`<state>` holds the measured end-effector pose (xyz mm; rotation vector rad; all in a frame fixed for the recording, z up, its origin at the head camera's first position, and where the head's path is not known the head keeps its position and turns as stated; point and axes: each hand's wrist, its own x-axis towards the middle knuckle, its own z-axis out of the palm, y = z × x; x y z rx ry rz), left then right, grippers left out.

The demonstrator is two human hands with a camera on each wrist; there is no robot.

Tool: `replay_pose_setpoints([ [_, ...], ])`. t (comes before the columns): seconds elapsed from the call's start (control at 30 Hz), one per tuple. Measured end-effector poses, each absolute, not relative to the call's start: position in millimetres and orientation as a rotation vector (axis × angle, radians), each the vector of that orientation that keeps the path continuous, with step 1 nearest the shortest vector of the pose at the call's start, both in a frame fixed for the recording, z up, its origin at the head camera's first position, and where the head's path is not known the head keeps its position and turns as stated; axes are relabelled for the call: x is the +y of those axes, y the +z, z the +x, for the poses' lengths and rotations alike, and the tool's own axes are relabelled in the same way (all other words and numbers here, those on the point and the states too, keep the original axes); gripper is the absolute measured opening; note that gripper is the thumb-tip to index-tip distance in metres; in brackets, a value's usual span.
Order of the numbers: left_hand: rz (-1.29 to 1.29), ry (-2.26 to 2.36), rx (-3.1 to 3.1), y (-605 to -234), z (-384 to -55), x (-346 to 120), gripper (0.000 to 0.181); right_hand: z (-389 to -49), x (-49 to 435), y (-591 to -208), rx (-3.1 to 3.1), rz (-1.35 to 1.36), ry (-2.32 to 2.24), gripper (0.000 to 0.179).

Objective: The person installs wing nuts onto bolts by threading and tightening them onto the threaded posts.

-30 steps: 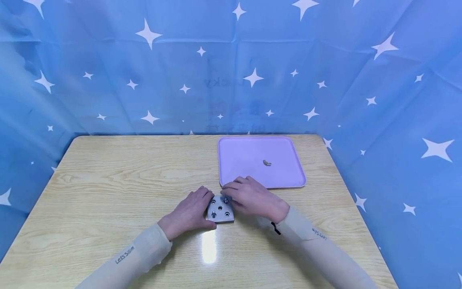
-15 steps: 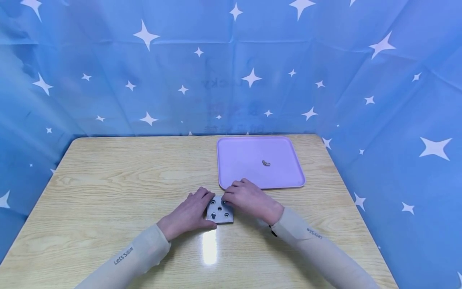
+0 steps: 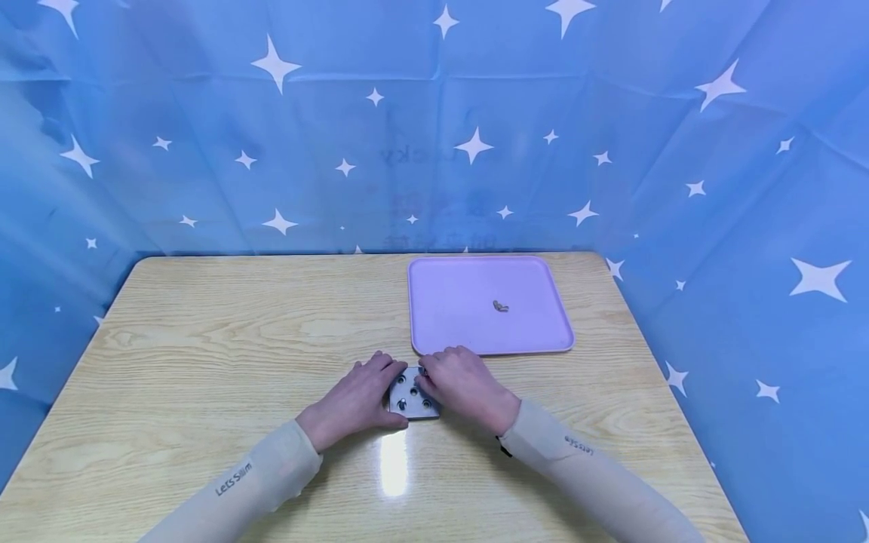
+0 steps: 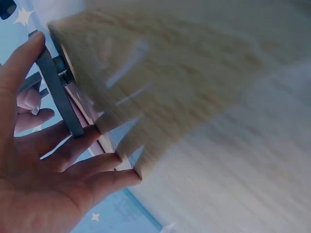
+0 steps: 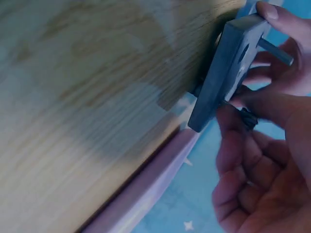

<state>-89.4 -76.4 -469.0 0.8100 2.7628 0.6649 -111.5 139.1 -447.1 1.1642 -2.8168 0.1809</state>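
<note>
Presently, grey metal plate with rounded corners (image 3: 416,400): level over pale wooden table (image 3: 271,317), gripped by left hand (image 3: 356,394), thumb and fingers wide; straight edge nearest, long axis unclear.
Thin grey metal pin (image 5: 276,51): already upright, near-left corner.
Small dark metal piece (image 5: 249,118): pinched by right hand (image 3: 465,383), far-right corner — apparently midway.
Holes (image 3: 413,391): three pinless — perhaps remaining.

Tabletop (image 3: 258,339) glare, soft shadows, dim wrist views
</note>
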Motion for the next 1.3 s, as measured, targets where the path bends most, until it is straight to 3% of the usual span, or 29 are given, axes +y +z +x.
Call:
replay_pose_setpoints([
  [0.17,0.801,0.64,2.77,-469.1,-89.8,-77.5,0.087,-117.2,151.0,-428.1,-2.909,1.248,0.133,0.052],
  [0.43,0.795,0.631,2.761,-469.3,-89.9,-78.4,0.086,-124.4,160.0,-426.2,-2.684,1.622,-0.038,0.032],
  [0.8,0.816,0.667,2.776,-472.4,-88.7,-76.1,0.086,-117.9,145.4,-446.5,-2.624,1.372,0.07,0.007],
  [1.03,0.833,0.657,2.794,-472.7,-88.1,-75.7,0.086,-112.3,137.5,-455.7,-2.765,1.175,0.181,0.017],
  [1.1,0.836,0.653,2.793,-472.8,-88.2,-75.5,0.086,-112.8,140.5,-451.1,-2.819,1.158,0.208,0.027],
  [1.2,0.83,0.647,2.787,-472.8,-88.7,-75.6,0.087,-116.3,149.5,-440.1,-2.865,1.198,0.184,0.045],
  [1.3,0.823,0.639,2.784,-472.0,-89.6,-76.1,0.087,-120.7,158.7,-429.4,-2.846,1.36,0.113,0.045],
])
